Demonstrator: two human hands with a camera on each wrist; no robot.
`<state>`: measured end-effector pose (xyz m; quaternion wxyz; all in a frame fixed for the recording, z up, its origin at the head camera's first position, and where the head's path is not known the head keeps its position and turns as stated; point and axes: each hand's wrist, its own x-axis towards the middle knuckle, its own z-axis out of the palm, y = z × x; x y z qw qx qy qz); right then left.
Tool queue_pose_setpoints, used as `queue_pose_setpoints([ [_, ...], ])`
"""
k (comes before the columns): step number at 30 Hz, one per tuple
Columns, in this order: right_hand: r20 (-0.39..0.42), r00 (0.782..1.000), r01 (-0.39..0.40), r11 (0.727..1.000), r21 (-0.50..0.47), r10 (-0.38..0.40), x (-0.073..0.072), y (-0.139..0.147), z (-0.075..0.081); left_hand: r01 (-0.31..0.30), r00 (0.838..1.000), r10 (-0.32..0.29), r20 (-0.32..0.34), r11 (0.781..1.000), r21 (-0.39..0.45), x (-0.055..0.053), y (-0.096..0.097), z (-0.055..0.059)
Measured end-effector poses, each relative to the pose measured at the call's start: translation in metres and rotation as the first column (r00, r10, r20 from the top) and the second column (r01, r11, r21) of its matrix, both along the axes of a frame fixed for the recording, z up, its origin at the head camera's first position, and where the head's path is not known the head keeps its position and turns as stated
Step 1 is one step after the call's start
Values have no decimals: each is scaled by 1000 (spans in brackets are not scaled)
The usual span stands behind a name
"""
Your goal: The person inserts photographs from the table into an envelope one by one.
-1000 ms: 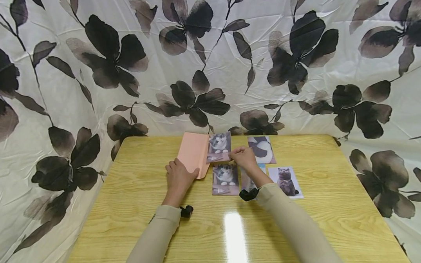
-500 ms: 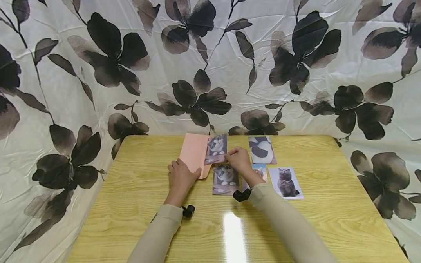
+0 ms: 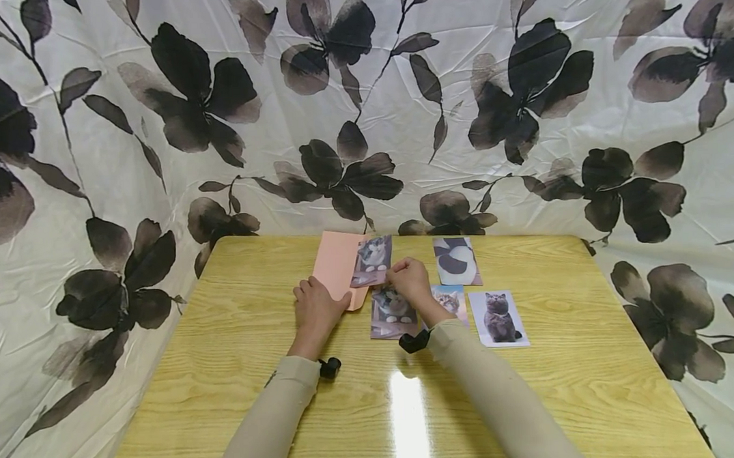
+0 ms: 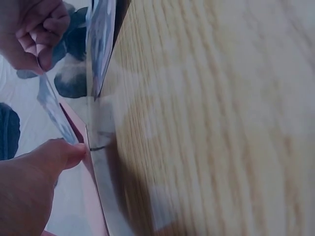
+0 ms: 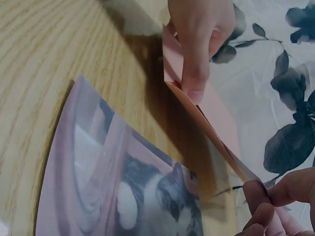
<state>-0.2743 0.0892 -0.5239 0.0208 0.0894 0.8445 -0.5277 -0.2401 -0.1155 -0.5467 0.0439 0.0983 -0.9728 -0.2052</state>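
My left hand (image 3: 317, 306) grips the pink envelope (image 3: 334, 261), its thumb (image 5: 194, 81) laid along the side by the opening. Between thumb and fingertips, my right hand (image 3: 411, 280) pinches the right edge of a cat photo (image 3: 371, 259). That photo's left part sits at the envelope's open side, and in the left wrist view the photo (image 4: 55, 108) tilts down into the opening. Just below lies a second print of the same cat (image 3: 391, 317), partly under my right hand. Its surface (image 5: 147, 196) bows upward in the right wrist view.
To the right on the wooden table (image 3: 227, 399) lie a kitten photo (image 3: 449, 300), partly behind my right wrist, a grey cat photo (image 3: 499, 319) and a black-and-white photo (image 3: 457, 260). A floral cloth (image 3: 436, 117) hangs behind the table's back edge.
My right hand has moved left with the cat photo, which now overlaps the envelope more. More of the kitten photo shows. My left hand stays on the envelope, nearly unmoved.
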Motion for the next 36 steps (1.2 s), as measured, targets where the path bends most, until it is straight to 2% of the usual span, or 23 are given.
queue_pose_setpoints([
  [8,26,1000,3,1000,16,-3,-4,-3,-6,1,1000,-1,4,999,-32,1,1,-1],
  [21,74,997,23,1000,-6,-23,-1,-10,-5,2,1000,-4,-23,998,-67,3,5,-1],
  [27,65,997,39,999,0,-39,-2,-15,-5,-5,1000,3,-29,997,-75,4,6,-4],
  [36,48,999,-9,999,-40,11,-3,-22,-8,1,999,-4,-36,995,-95,4,6,-6],
])
